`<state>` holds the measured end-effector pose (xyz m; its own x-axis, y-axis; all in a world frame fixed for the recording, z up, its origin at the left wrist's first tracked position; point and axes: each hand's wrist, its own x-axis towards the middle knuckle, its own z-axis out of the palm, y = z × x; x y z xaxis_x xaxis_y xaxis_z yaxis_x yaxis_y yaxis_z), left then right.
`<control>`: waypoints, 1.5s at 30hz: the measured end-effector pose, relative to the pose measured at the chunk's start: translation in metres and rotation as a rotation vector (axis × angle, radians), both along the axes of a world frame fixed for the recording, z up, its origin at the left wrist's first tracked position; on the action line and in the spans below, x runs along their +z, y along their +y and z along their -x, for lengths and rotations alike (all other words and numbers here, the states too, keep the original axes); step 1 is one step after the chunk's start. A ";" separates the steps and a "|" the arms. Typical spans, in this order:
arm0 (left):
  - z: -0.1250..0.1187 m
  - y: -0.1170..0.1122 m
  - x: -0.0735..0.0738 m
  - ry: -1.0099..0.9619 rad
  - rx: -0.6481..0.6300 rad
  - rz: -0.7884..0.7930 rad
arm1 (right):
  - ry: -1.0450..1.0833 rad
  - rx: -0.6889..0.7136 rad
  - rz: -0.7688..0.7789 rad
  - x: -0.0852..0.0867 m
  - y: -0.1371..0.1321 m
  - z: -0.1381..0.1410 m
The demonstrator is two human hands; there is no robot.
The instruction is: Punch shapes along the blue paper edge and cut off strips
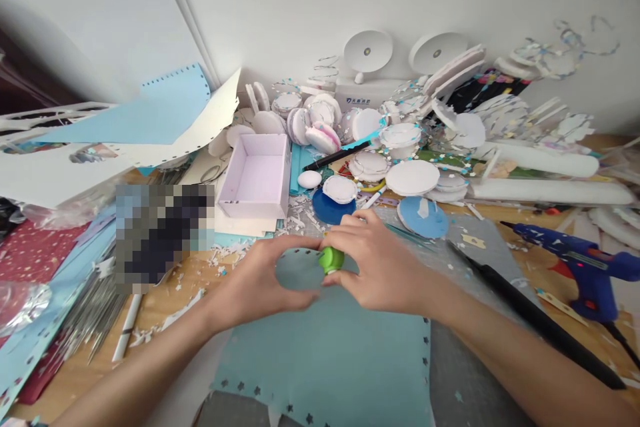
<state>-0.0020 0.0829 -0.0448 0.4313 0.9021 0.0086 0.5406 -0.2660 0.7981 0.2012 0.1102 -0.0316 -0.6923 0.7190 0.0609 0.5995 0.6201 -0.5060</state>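
Note:
My left hand [260, 280] curls round the far edge of a light blue paper sheet [330, 353] whose border is punched with small cut-outs. Its thumb and fingers form a ring and pinch the sheet near a small green punch [331, 259]. My right hand [373, 263] is closed over that green punch, pressing it at the sheet's top edge. The sheet lies on a grey mat [470, 373] in front of me.
A blue glue gun [585, 267] lies at the right, a long black rod [540, 323] beside it. An open pink box [255, 177], white foam discs [413, 177], blue paper [150, 110], pens and paper scraps crowd the wooden table up to the white wall.

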 end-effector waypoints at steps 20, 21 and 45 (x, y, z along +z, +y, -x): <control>0.007 0.008 0.005 -0.028 0.095 -0.046 | 0.010 -0.002 -0.045 0.002 0.004 -0.005; 0.007 0.008 0.005 -0.024 0.105 -0.062 | 0.002 -0.002 -0.043 0.002 0.005 -0.006; -0.030 0.006 0.041 0.756 -0.230 -0.699 | -0.046 0.012 -0.238 0.001 -0.008 0.004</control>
<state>0.0283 0.0890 -0.0033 0.7015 0.6961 0.1528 0.7116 -0.6960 -0.0958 0.1971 0.1023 -0.0309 -0.7070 0.6796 0.1956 0.6102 0.7260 -0.3172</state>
